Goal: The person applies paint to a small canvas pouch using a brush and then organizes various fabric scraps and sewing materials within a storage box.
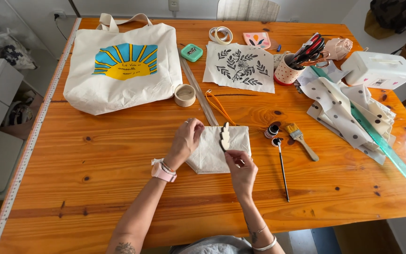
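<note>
My right hand (241, 170) pinches a small leaf-shaped stamp (224, 136), pale with scalloped edges and a dark rim, holding it upright over the folded cream cloth (214, 153) that lies on the worktop (118, 164) in front of me. My left hand (185, 141) rests curled on the cloth's upper left edge, fingers bent, pinning it flat.

I judge the risks to be small but real. The stamp is thin and gripped only at its lower end, so it could twist or slip and touch the cloth at a slant. The cloth looks soft and slightly creased; if my left hand lets it shift, it may bunch. Just beside my right hand stands an open little ink pot (271, 130), with its cap and a thin black-handled brush (283, 171) lying close, and a flat bristle brush (300, 140) with a wooden handle. A careless elbow could tip the pot onto the glossy, knotty orange wood.
</note>
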